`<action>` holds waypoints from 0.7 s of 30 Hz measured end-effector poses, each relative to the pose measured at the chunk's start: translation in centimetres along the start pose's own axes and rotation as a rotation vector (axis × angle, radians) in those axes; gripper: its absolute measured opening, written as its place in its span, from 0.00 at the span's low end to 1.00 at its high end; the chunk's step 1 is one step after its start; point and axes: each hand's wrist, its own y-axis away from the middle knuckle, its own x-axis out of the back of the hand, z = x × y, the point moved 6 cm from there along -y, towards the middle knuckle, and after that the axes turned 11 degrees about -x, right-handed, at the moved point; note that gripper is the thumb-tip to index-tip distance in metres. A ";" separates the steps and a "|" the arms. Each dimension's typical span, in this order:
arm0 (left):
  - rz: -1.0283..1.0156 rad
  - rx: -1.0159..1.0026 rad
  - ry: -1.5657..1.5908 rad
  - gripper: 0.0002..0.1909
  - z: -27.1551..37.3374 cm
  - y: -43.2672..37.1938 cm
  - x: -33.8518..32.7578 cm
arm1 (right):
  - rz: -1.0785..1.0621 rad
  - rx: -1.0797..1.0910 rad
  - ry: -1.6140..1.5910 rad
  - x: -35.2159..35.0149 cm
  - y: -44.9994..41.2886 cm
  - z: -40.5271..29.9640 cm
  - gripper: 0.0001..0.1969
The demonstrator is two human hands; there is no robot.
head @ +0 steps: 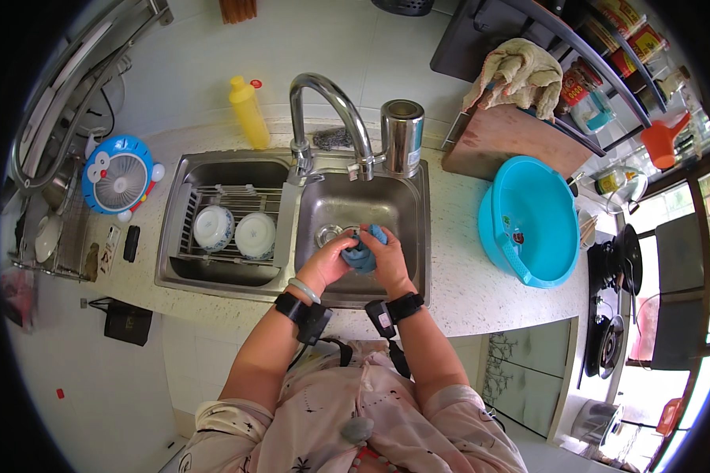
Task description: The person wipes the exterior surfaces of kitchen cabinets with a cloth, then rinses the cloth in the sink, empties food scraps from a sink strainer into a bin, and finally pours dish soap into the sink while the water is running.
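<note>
A bunched blue cloth is gripped between both my hands over the right basin of a steel double sink. My left hand closes on its left side, and my right hand holds the right side, with a fold of cloth poking up past the fingers. Below and behind the hands, the round drain is partly in view. The chrome faucet arches above the basin, and no water stream shows at its spout. In the left basin, two upturned bowls sit on a metal draining rack.
Right of the sink stands a turquoise plastic basin, with a wooden cutting board behind it. A yellow bottle and a steel wool pad are along the wall. A blue cartoon fan stands on the left counter.
</note>
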 end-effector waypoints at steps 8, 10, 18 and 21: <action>-0.190 0.176 -0.251 0.27 0.0 1.5 -2.9 | -0.039 -0.034 0.019 0.4 -0.8 -0.4 0.21; -0.141 0.243 -0.466 0.26 0.1 1.7 -3.0 | -0.100 -0.148 0.168 0.1 -1.0 -0.7 0.23; -0.203 0.049 -0.914 0.22 1.7 0.1 -4.9 | -0.279 -0.167 0.141 -2.1 -1.5 -3.9 0.20; -0.129 0.073 -0.943 0.19 1.5 -0.5 -4.8 | -0.272 -0.128 0.214 -2.2 -2.0 -4.2 0.18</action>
